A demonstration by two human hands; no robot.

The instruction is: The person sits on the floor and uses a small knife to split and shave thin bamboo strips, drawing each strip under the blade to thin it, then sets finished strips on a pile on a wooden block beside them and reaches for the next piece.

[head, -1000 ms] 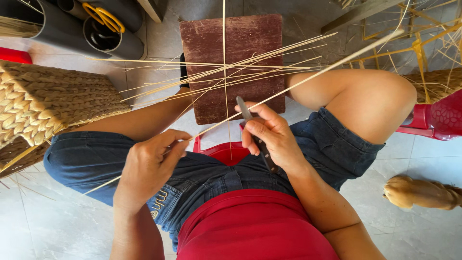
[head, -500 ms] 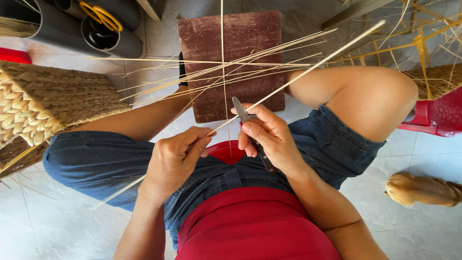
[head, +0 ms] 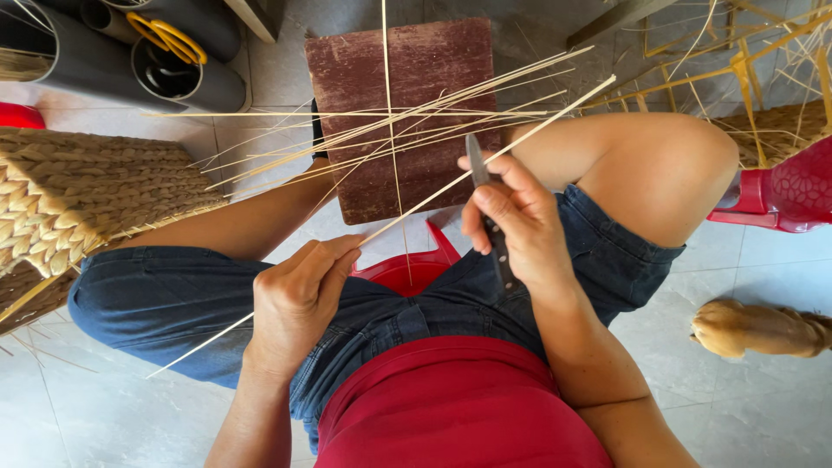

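Strip [head: 416,206] — a long pale sliver of cane or bamboo — runs on a slant across the lap, from a low end near 8 o'clock by the left thigh up to a far end toward 2 o'clock over the right knee. Left hand [head: 299,299] has its grip closed on the strip, thumb and fingers pinched around it just below mid-frame, so the strip passes through the fist and sticks out behind it. Right hand [head: 516,230] is closed around a knife [head: 485,204], with the dark handle running down along the palm and the narrow blade pointing toward 12 o'clock; the blade meets the strip just above the thumb, touching it where the two cross. Both hands sit over denim shorts [head: 173,299], with a red shirt [head: 459,407] at 6 o'clock and a red stool [head: 407,273] showing between the thighs. Beyond the hands, at 12 o'clock, a dark red board [head: 407,78] lies on the tiled floor [head: 763,269], and a loose fan of further strips [head: 373,130] is spread across it. At 9 o'clock stands a woven basket [head: 78,195]; at 11 o'clock — grey pipes [head: 104,52], one holding yellow-handled scissors [head: 169,35]. A red chair [head: 789,195] is at 3 o'clock, and a tan furry animal [head: 763,329] lies at 4 o'clock.
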